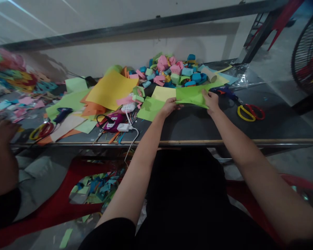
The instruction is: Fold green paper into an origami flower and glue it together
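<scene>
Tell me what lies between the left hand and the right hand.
In the head view, a bright green sheet spans from the left hand to the right hand, held by both.

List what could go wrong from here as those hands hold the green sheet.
The green sheet between the left hand and right hand might crease if tugged. Pushing forward could topple the heaped colourful pieces. The white cable hanging over the table edge might catch the left forearm.

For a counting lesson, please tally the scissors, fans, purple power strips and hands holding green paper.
Scissors: 2
Fans: 1
Purple power strips: 1
Hands holding green paper: 2
Total: 6
</scene>
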Tool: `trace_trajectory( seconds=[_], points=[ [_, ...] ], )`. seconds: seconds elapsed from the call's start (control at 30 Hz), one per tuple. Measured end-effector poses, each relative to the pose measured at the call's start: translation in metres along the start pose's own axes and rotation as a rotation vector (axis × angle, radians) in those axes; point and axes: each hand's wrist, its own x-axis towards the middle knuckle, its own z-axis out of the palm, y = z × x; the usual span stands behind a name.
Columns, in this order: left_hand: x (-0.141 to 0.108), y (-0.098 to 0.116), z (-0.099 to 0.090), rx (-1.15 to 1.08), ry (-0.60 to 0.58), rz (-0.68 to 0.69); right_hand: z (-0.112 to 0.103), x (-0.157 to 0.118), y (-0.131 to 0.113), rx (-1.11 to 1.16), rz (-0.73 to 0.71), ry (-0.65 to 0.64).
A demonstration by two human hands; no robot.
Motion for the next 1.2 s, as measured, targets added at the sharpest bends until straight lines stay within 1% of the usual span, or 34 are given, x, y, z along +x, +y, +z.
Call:
trace_trajectory(
  seconds=[0.1,0.2,0.27,0.33,0.47,0.6,0.67,0.8,0.87,0.93,1.03,1.1,1.13,1.2],
  points=[
    [0.001,-0.004,-0.002,0.039,-0.047,0.018,-0.004,-0.004,-0.006,0.004,-0.079,0.0],
    [0.001,-0.008,-0.004,0.064,-0.085,0.091,-0.008,-0.009,-0.011,-0.024,-0.143,0.001],
    [0.001,-0.01,-0.006,0.1,-0.1,0.138,-0.01,-0.01,-0.012,-0.035,-0.158,-0.01],
    [0.0,-0.011,-0.007,0.148,-0.099,0.148,-0.01,-0.01,-0.011,-0.022,-0.15,-0.018],
    [0.002,-0.015,-0.007,0.156,-0.051,0.137,-0.007,-0.006,-0.006,0.034,-0.083,-0.042],
    [0.006,-0.02,-0.005,0.107,0.032,0.128,-0.002,-0.007,-0.003,0.105,0.018,-0.2],
    [0.007,-0.021,-0.004,0.091,0.071,0.116,-0.001,-0.009,-0.002,0.099,0.068,-0.275],
    [0.008,-0.02,-0.005,0.04,0.115,0.106,-0.002,-0.014,-0.005,0.113,0.159,-0.37],
    [0.008,-0.019,-0.006,0.01,0.098,0.115,-0.002,-0.015,-0.007,0.161,0.203,-0.391],
    [0.008,-0.017,-0.006,-0.028,0.075,0.105,-0.002,-0.016,-0.011,0.189,0.24,-0.384],
    [0.009,-0.012,-0.007,-0.126,0.117,0.063,-0.002,-0.018,-0.017,0.233,0.262,-0.388],
    [0.007,-0.008,-0.008,-0.204,0.13,0.041,-0.004,-0.02,-0.022,0.258,0.267,-0.467],
    [0.006,-0.005,-0.009,-0.24,0.12,0.03,-0.007,-0.022,-0.025,0.258,0.271,-0.544],
    [0.001,0.0,-0.012,-0.295,0.082,0.0,-0.015,-0.024,-0.032,0.257,0.288,-0.762]
  ],
)
